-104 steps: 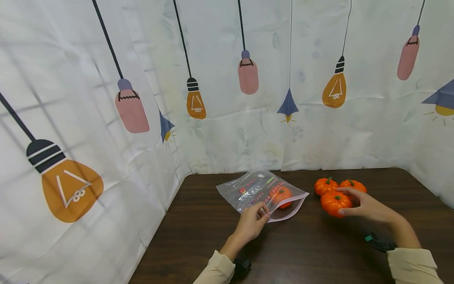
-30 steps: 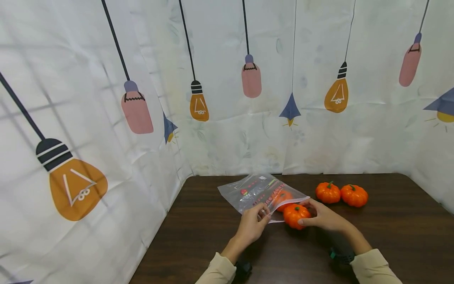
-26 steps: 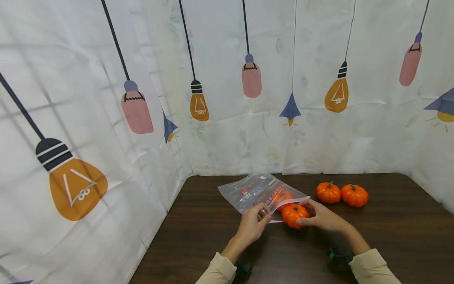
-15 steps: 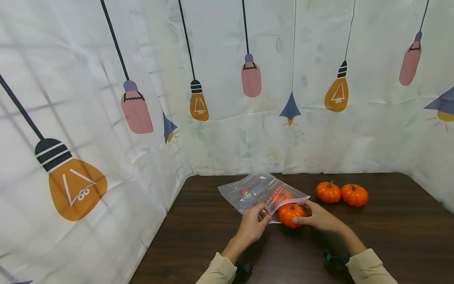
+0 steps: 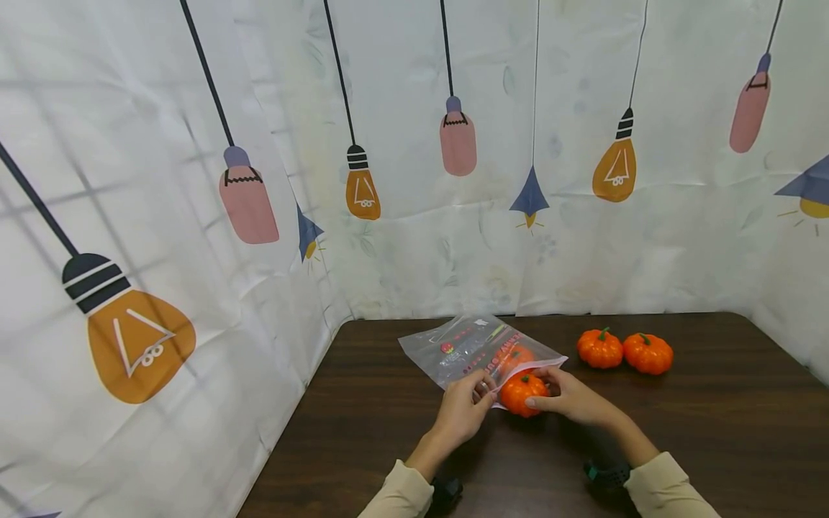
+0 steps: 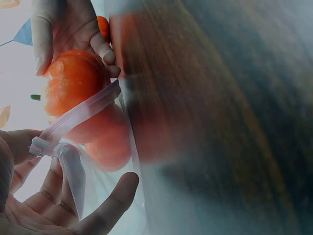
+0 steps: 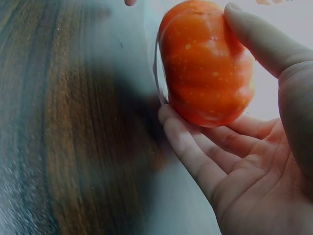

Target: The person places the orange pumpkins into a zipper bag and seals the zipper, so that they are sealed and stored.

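Observation:
A clear zip bag (image 5: 468,348) with printed lettering lies on the dark wooden table (image 5: 388,432), one small orange pumpkin (image 5: 516,355) inside it. My left hand (image 5: 465,404) pinches the bag's pink zip edge (image 6: 73,120) and holds the mouth up. My right hand (image 5: 565,394) grips a second small pumpkin (image 5: 519,392) (image 7: 208,63) at the bag's mouth, partly between the two zip edges. In the left wrist view this pumpkin (image 6: 73,83) sits just behind the zip strip, with the right hand's fingers (image 6: 100,46) on it.
Two more small orange pumpkins (image 5: 599,347) (image 5: 647,353) stand side by side on the table to the right of the bag. A white cloth printed with hanging lamps (image 5: 453,144) walls in the table at the back and left.
My right hand picked one pumpkin from the group at the right, carried it left, and now pushes it into the bag's mouth. My left hand kept holding the zip edge.

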A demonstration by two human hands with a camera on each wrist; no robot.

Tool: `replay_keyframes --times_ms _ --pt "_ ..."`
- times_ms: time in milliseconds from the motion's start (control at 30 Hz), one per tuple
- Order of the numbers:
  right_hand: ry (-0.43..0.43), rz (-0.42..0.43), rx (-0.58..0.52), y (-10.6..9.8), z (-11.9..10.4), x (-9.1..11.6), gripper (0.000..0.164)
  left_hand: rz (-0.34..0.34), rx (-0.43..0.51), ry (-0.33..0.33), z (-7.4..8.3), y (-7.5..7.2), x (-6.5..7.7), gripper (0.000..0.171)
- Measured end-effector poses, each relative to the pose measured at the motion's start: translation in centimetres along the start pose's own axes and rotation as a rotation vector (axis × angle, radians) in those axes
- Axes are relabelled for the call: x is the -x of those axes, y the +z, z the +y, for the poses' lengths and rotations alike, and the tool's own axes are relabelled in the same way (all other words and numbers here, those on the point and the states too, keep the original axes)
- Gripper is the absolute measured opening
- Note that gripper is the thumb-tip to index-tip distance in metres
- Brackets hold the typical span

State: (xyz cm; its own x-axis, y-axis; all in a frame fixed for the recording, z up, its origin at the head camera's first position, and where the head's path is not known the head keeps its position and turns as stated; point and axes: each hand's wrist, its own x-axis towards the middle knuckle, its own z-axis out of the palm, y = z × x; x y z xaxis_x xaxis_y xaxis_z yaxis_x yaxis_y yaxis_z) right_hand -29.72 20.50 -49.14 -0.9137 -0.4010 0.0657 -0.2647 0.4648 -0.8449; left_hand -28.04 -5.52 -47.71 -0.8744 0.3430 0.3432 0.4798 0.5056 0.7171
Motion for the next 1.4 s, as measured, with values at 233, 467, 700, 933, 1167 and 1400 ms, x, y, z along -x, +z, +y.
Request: replay_keyframes --times_ms 233,467,700,933,1167,1400 --pt "0.046 0.071 0.003 0.7 0.2 -0.4 0.071 -0.001 -0.021 0.019 0.1 0.1 0.0 0.007" --pt "0.132 0.206 0.099 1.7 -0.3 -0.7 0.075 -0.002 -0.023 0.042 0.1 0.1 0.0 0.007" --pt "0.137 0.222 0.089 2.2 -0.9 -0.5 0.072 -0.004 -0.014 0.041 0.2 0.0 0.0 0.005" --pt "0.094 0.148 -0.025 2.1 -0.9 -0.4 0.069 -0.001 -0.024 0.039 0.1 0.0 0.0 0.008" --pt "0.131 0.17 0.003 2.1 -1.1 -0.3 0.066 -0.003 -0.027 0.038 0.1 0.0 0.0 0.008" --pt "0.162 0.246 0.043 2.9 -1.4 -0.7 0.063 -0.002 -0.03 0.043 0.1 0.0 0.0 0.008"
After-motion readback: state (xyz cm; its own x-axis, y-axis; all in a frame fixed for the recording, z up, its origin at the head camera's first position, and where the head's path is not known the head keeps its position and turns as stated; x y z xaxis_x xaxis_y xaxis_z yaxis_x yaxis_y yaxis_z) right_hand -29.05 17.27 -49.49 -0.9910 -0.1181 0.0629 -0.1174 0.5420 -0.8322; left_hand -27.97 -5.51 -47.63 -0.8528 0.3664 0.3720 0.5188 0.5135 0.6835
